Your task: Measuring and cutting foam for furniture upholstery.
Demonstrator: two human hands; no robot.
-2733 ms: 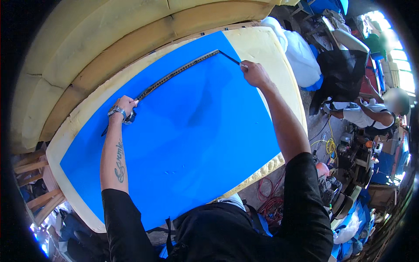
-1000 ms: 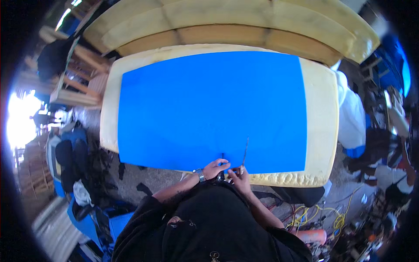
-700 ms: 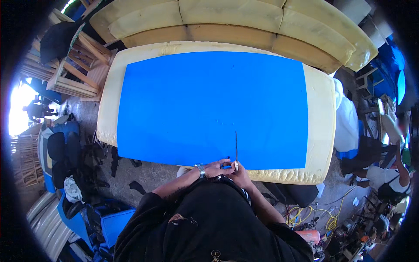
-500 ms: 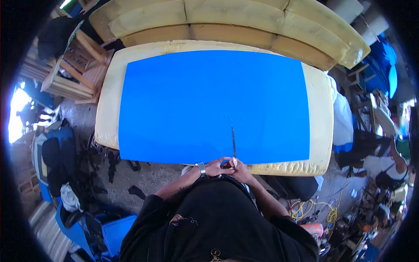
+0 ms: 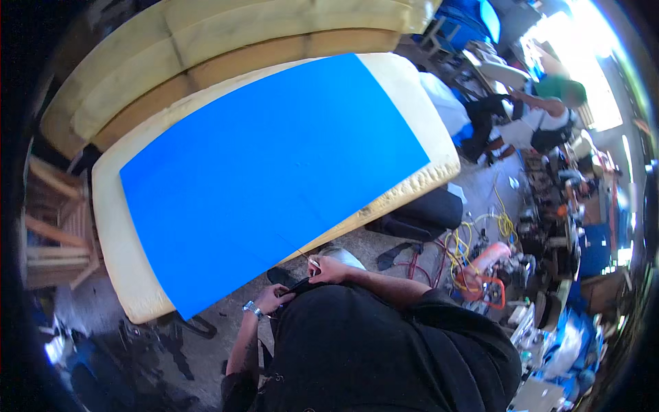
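At my waist, my right hand (image 5: 331,270) is closed round the pale handle of a long thin dark blade-like tool (image 5: 296,250). Its tip points away from me over the near edge of a large blue sheet (image 5: 274,151). My left hand (image 5: 272,300), with a metal watch at the wrist, is lower and to the left, fingers bent against black material in front of my body. What those fingers grip is unclear. The blue sheet lies flat on a big cream foam slab (image 5: 123,254), and neither hand touches the sheet.
Behind the slab stands a long curved row of cream foam cushions (image 5: 240,44). A wooden frame (image 5: 58,223) is on the left. At right, yellow hoses (image 5: 506,223) and a dark padded piece (image 5: 429,209) lie on the floor. Another person (image 5: 542,127) is at the far right.
My view has turned to the right, so the slab and sheet appear tilted. My hands, close together before, are now apart; the left is against the black material at my waist.
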